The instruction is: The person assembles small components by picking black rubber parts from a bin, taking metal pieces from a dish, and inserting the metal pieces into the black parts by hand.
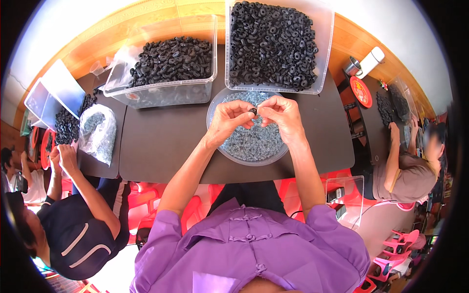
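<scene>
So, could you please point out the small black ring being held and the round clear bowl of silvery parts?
small black ring (253, 111), head view, its visible edge between fingertips.
round clear bowl (211, 110), head view, left rim.

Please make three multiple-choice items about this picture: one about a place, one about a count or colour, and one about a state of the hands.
1. Where is the round bowl of small grey metal pieces?
A. on the floor
B. on the dark table, under the hands
C. inside a clear bin

2. How many clear bins of black rings stand just behind the bowl?
A. two
B. five
C. none

3. What do the left hand and right hand do?
A. rest flat on the table
B. pinch one small black ring between the fingertips
C. lift a bin

Answers: 1 B, the bowl sits on the table below both hands. 2 A, the left bin and right bin stand side by side. 3 B, the fingertips of both hands meet on the ring.
</scene>
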Demonstrator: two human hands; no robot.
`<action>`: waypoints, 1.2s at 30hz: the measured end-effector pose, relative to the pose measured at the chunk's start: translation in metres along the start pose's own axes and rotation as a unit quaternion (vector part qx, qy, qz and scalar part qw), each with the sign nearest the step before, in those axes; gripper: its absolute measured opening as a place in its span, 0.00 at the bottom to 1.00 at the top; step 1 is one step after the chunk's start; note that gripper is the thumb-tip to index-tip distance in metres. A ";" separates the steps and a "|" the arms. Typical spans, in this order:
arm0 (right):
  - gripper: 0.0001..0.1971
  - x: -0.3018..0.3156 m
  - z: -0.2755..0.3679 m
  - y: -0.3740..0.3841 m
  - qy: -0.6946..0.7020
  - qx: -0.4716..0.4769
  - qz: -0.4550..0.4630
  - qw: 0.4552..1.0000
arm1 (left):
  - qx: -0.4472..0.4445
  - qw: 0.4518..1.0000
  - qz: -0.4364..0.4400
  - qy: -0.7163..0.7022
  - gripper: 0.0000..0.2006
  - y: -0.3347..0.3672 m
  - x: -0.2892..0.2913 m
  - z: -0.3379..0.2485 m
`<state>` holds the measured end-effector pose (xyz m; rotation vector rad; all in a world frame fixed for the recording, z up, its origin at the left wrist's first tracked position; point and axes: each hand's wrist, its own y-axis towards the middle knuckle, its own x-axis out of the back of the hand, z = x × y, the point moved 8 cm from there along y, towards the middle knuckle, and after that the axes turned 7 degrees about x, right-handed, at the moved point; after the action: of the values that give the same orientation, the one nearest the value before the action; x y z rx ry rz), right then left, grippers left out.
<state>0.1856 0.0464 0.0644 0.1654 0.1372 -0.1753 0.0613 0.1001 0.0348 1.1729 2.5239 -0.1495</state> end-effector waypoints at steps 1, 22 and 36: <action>0.06 0.000 0.000 0.002 -0.005 0.011 0.008 1.000 | -0.002 1.000 0.001 0.004 0.07 0.000 0.000 0.000; 0.08 0.003 0.015 -0.010 -0.118 0.060 -0.005 0.991 | -0.015 0.998 -0.014 0.051 0.07 0.001 0.000 0.001; 0.06 -0.013 0.027 -0.016 -0.393 0.154 0.001 0.906 | -0.020 0.982 -0.036 0.187 0.08 0.002 0.002 0.004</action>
<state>0.1733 0.0286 0.0907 0.3984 -0.7025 -0.2494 0.0625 0.1013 0.0305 1.1865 2.8788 0.1139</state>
